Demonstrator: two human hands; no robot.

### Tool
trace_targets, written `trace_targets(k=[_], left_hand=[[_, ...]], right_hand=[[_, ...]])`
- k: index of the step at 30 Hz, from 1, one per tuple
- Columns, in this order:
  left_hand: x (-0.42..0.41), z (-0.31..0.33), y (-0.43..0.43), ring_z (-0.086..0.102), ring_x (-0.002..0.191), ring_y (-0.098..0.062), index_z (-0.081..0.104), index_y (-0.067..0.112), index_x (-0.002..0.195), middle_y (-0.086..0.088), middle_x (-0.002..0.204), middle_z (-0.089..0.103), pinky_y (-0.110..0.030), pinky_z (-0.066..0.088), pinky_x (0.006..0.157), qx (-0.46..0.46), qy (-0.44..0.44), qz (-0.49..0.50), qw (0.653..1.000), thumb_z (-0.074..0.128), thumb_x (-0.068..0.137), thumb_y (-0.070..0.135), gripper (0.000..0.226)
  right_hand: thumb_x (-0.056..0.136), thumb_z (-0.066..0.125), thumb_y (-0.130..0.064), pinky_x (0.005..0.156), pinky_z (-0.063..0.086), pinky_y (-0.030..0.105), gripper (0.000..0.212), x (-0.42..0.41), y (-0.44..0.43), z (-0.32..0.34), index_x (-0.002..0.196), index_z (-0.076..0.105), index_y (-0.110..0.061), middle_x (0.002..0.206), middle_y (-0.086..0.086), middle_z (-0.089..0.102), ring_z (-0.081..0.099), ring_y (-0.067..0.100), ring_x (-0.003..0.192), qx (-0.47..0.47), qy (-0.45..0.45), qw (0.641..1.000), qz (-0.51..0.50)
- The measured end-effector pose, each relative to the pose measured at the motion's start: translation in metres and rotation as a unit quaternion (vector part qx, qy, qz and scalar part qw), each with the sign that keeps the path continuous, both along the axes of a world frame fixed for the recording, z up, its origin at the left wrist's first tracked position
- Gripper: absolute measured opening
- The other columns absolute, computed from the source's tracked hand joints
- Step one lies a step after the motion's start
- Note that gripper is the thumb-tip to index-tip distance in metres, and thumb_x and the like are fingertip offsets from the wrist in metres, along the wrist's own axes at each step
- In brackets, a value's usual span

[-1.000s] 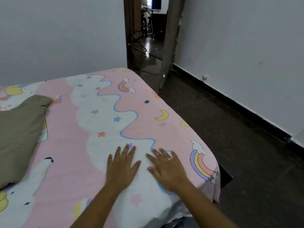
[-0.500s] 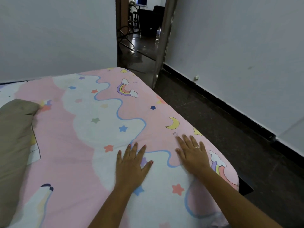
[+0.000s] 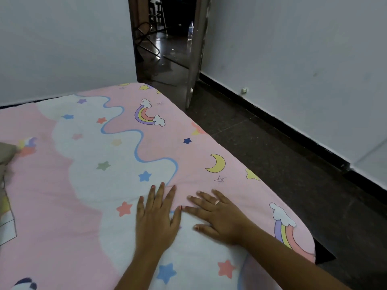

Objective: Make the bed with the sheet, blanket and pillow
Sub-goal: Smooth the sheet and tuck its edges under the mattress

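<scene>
Sheet: pink and white, printed with rainbows, stars, a yellow moon and clouds. Spread flat over the bed, covering the whole visible top and curving down over the right edge and the far corner. A slight ripple in the cloth just ahead of the fingertips; otherwise smooth.

Left hand: palm down, fingers extended and slightly spread, pressed flat on the sheet, gripping nothing. Right hand: also flat and palm down, fingers splayed and angled toward the left hand, a ring on one finger, nothing held. The two hands lie just beside each other, the left thumb tip close to the right fingertips, near the bed's right edge. Both forearms enter from the bottom of the view.

Olive-brown fabric: only a corner shows at the far left edge, lying on the sheet; cannot tell whether blanket or pillow.

Surroundings: dark tiled floor to the right of the bed, pale walls with a dark skirting strip, an open doorway beyond the bed's far corner.
</scene>
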State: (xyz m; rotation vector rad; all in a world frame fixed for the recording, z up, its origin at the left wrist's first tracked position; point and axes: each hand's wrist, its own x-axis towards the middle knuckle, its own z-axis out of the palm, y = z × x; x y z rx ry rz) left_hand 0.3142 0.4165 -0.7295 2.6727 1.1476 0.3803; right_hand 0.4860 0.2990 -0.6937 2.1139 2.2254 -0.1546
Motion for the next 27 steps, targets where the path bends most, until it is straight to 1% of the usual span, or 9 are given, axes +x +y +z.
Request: trace_targets(k=[2,6,8,12,16,18,21,25,27], left_hand=[[0.001,-0.002,0.0,0.03,0.139,-0.021,0.044,0.031,0.14,0.001,0.15,0.037,-0.042,0.018,0.109,0.009,-0.006,0.005,1.0,0.031,0.089,0.051,0.056],[0.003,-0.009,0.003,0.024,0.142,-0.019,0.043,0.031,0.141,0.002,0.152,0.033,-0.036,0.011,0.113,0.034,0.003,0.013,0.999,0.014,0.094,0.05,0.058],[0.004,-0.012,0.002,0.025,0.142,-0.019,0.043,0.03,0.141,0.002,0.152,0.034,-0.037,0.011,0.114,0.038,0.004,0.027,0.999,0.016,0.094,0.049,0.058],[0.009,-0.014,-0.007,0.029,0.14,-0.02,0.043,0.025,0.141,0.001,0.152,0.034,-0.042,0.019,0.112,0.045,0.024,0.043,0.998,0.018,0.094,0.042,0.057],[0.01,-0.02,-0.007,0.034,0.138,-0.021,0.046,0.022,0.14,0.0,0.151,0.036,-0.045,0.026,0.107,0.036,0.03,0.061,0.997,0.02,0.091,0.041,0.058],[0.011,-0.024,-0.004,0.035,0.137,-0.021,0.046,0.022,0.139,0.0,0.15,0.036,-0.046,0.028,0.106,0.039,0.034,0.061,0.997,0.021,0.09,0.041,0.059],[0.008,-0.025,-0.008,0.032,0.139,-0.021,0.044,0.022,0.141,0.001,0.152,0.034,-0.047,0.025,0.108,0.045,0.035,0.055,0.997,0.021,0.091,0.039,0.058],[0.008,-0.015,-0.012,0.028,0.142,-0.02,0.04,0.022,0.143,0.002,0.153,0.03,-0.047,0.023,0.111,0.041,0.038,0.066,0.996,0.018,0.094,0.038,0.056],[0.009,-0.009,-0.013,0.027,0.142,-0.02,0.038,0.023,0.144,0.002,0.154,0.03,-0.047,0.023,0.112,0.047,0.055,0.067,0.995,0.025,0.093,0.036,0.054]], right_hand=[[0.097,0.02,-0.057,0.117,0.014,0.049,0.053,0.008,0.011,-0.004,0.148,0.024,-0.04,0.156,-0.009,0.026,0.025,0.017,0.144,0.014,0.007,1.0,0.022],[0.094,0.034,-0.048,0.111,0.014,0.05,0.053,0.012,0.031,-0.019,0.145,0.032,-0.036,0.152,-0.006,0.035,0.03,0.018,0.142,0.094,0.001,0.993,0.073],[0.09,0.038,-0.046,0.11,0.019,0.052,0.053,0.01,0.035,-0.026,0.142,0.038,-0.034,0.149,-0.006,0.04,0.034,0.018,0.14,0.128,0.018,0.988,0.085],[0.084,0.045,-0.043,0.107,0.024,0.053,0.055,0.007,0.035,-0.032,0.138,0.045,-0.03,0.145,-0.004,0.046,0.04,0.02,0.135,0.163,0.023,0.98,0.109],[0.076,0.049,-0.043,0.107,0.027,0.053,0.055,0.006,0.044,-0.041,0.129,0.055,-0.029,0.137,-0.003,0.054,0.05,0.02,0.128,0.117,0.033,0.986,0.111],[0.075,0.049,-0.043,0.106,0.029,0.052,0.053,0.004,0.048,-0.044,0.125,0.058,-0.029,0.133,-0.003,0.058,0.053,0.02,0.124,0.114,0.039,0.987,0.104],[0.073,0.051,-0.044,0.104,0.029,0.053,0.059,0.002,0.043,-0.047,0.13,0.055,-0.028,0.138,-0.003,0.053,0.048,0.02,0.13,0.125,0.042,0.985,0.112],[0.076,0.052,-0.041,0.106,0.026,0.054,0.061,0.0,0.039,-0.036,0.135,0.052,-0.025,0.146,-0.003,0.045,0.039,0.02,0.137,0.114,0.053,0.987,0.103],[0.079,0.05,-0.041,0.109,0.023,0.053,0.059,0.002,0.037,-0.028,0.136,0.051,-0.026,0.147,-0.005,0.044,0.039,0.02,0.137,0.102,0.072,0.988,0.094]])
